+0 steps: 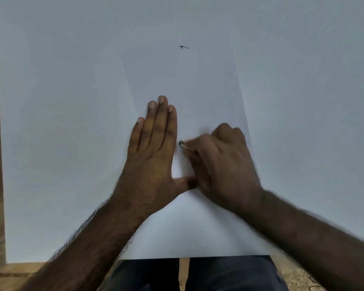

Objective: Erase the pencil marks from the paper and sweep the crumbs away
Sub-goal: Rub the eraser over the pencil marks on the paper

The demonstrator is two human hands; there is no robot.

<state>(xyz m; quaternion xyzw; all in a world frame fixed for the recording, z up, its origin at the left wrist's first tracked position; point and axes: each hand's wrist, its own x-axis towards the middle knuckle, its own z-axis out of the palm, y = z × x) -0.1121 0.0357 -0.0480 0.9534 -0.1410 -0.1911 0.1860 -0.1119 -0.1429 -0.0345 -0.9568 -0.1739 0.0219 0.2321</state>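
Paper (189,85) sat mid-frame on a white table (61,122), left hand (153,152) pressed flat on it, fingers together. Right hand (221,162), blurry, pinched an eraser (181,144) against the sheet. Small pencil mark (184,47) up top.

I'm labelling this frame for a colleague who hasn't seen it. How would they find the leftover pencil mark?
Start at the white paper lying on the white table. Look beyond the flat left hand, near the sheet's far edge. The pencil mark is a short dark stroke, the only dark spot there.
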